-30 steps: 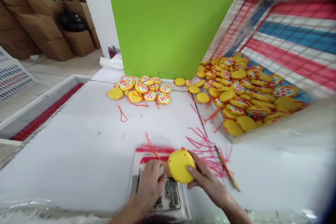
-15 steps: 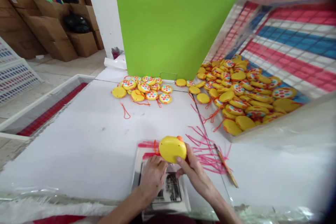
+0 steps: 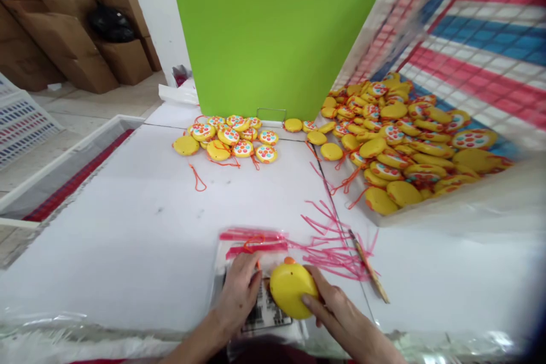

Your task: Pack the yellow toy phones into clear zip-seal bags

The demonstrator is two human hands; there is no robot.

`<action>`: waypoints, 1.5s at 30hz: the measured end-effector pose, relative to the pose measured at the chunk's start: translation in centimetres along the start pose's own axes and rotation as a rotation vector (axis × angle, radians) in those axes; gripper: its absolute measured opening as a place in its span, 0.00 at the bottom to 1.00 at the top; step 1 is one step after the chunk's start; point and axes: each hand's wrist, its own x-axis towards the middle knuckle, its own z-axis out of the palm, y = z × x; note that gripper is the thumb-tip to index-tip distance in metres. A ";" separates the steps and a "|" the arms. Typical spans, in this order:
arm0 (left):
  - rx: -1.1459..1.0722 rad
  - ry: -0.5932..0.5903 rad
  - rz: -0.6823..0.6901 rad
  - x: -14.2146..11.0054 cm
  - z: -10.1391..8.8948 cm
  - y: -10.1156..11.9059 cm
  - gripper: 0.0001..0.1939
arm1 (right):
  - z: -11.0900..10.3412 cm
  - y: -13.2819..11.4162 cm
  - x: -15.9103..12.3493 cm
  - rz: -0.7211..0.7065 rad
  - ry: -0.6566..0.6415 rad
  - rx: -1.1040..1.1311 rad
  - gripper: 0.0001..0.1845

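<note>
My right hand (image 3: pixel 336 304) grips a yellow, oval toy (image 3: pixel 292 291) with an orange beak-like bump, its thumb across the plain side. The toy is tilted, low over a stack of clear zip bags (image 3: pixel 255 247) with pink seal strips and black printing. My left hand (image 3: pixel 239 287) is curled on the top bag just below the seal, with its fingers apparently pinching the plastic; the fingertips are partly hidden. An orange cord loop (image 3: pixel 251 240) lies across the pink strips beside the left fingertips.
Similar yellow toys (image 3: pixel 228 135) with coloured buttons lie by a green board (image 3: pixel 273 34). Many more fill a lined crate (image 3: pixel 409 148) at the right. Pink strips (image 3: pixel 336 261) and a thin wooden-handled tool (image 3: pixel 369 267) lie right of the bags.
My right hand has brought the yellow toy down and slightly right, turning it, toward the bags. My left hand has shifted slightly left. The camera view has tilted a little.
</note>
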 end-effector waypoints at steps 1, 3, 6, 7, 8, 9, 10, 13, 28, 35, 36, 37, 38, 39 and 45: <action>0.021 -0.005 0.032 0.2 0.0 0.1 0.16 | 0.0 -0.2 -0.2 -0.009 -0.035 0.013 0.31; 0.058 -0.016 0.080 0.6 -0.1 0.4 0.14 | -0.2 -0.9 -0.3 -0.002 -0.077 0.106 0.32; 0.114 -0.013 0.146 1.0 -0.2 1.1 0.14 | -0.2 -2.9 0.3 0.006 -0.040 0.345 0.35; 0.134 -0.008 0.165 1.0 -0.2 1.3 0.14 | 0.0 -3.7 0.7 -0.016 -0.032 0.402 0.35; 0.158 -0.006 0.189 1.1 -0.2 1.5 0.15 | 0.2 -4.5 1.1 -0.056 -0.035 0.425 0.35; 0.185 -0.009 0.213 1.0 -0.2 1.6 0.15 | 0.4 -5.1 1.6 -0.109 -0.030 0.412 0.34; 0.212 -0.021 0.233 0.9 -0.2 1.7 0.16 | 0.7 -5.7 2.2 -0.167 -0.014 0.368 0.33; 0.294 -0.064 0.290 0.3 -0.3 2.0 0.15 | 1.6 -6.6 3.6 -0.347 0.044 0.152 0.28; -0.268 -0.021 -0.435 0.9 -6.9 2.4 0.12 | 1.6 -4.3 3.2 -0.428 0.083 -0.072 0.25; -0.511 -0.096 -0.432 2.5 -4.9 3.0 0.14 | 0.1 -6.0 3.4 -0.441 -0.063 -0.347 0.18; -0.507 -0.105 -0.427 2.6 -4.9 3.2 0.14 | -0.1 -6.2 3.5 -0.458 -0.110 -0.406 0.17; -0.501 -0.111 -0.425 2.6 -5.0 3.4 0.14 | -0.2 -6.4 3.6 -0.476 -0.146 -0.463 0.15; -0.506 -0.112 -0.427 2.7 -5.1 3.6 0.14 | -0.2 -6.5 3.7 -0.490 -0.157 -0.510 0.15; -0.522 -0.110 -0.432 2.7 -5.1 3.8 0.14 | -0.1 -6.7 3.9 -0.498 -0.136 -0.545 0.14; -0.683 -0.122 -0.491 2.5 -5.1 4.0 0.13 | 2.3 -8.1 5.0 -0.596 0.147 -0.400 0.06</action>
